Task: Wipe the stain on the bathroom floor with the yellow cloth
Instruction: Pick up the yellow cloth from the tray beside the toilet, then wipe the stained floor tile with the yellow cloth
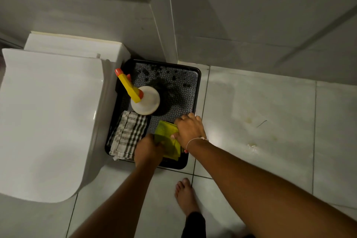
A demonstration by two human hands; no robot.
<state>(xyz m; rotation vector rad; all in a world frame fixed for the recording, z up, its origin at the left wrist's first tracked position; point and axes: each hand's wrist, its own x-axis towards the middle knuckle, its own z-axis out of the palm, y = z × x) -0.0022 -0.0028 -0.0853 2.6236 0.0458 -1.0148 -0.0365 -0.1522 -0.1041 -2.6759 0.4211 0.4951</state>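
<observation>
Yellow cloth (167,139), one, between two hands (188,128)

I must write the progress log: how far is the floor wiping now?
Done: nothing wiped. In hand: left hand and right hand both grip the yellow cloth over the black tray. Left: the yellowish stain is on the floor tiles.

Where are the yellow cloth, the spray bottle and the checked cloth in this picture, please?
yellow cloth (167,139): head view, on the flat fold showing between the two hands.
spray bottle (147,102): head view, on its white rounded body.
checked cloth (128,133): head view, on the middle of the folded fabric.
</observation>
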